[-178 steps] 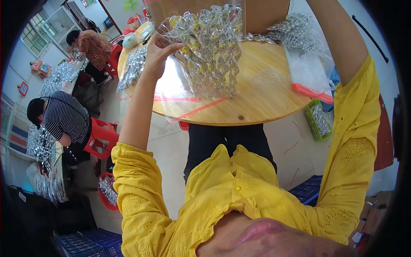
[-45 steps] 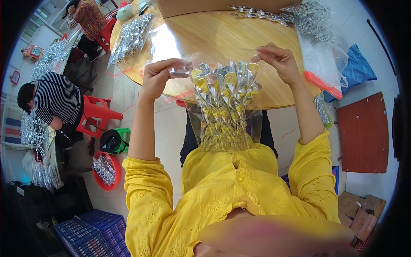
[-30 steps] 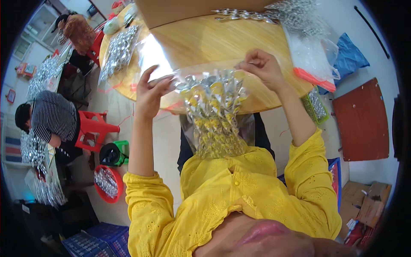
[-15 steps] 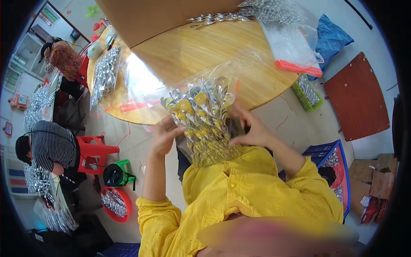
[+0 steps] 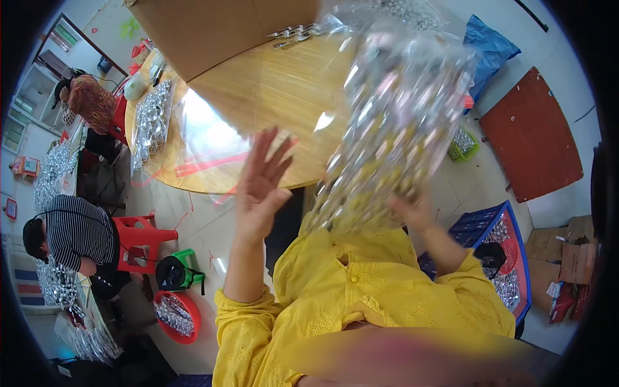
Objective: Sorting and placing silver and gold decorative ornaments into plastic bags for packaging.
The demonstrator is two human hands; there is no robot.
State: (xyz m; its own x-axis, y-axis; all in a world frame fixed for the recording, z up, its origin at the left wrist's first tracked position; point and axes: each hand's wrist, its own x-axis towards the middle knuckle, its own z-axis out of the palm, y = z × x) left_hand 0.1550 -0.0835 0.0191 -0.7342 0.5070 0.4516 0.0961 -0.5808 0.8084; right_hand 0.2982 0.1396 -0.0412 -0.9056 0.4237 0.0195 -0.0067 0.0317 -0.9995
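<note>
Where bag [image 5: 393,122] blurs, wooden table [image 5: 258,84], pale floor [image 5: 206,226]

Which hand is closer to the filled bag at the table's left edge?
Left. The open left hand is below and right of that bag in the picture; the right hand, farther right, holds another filled bag.
</note>
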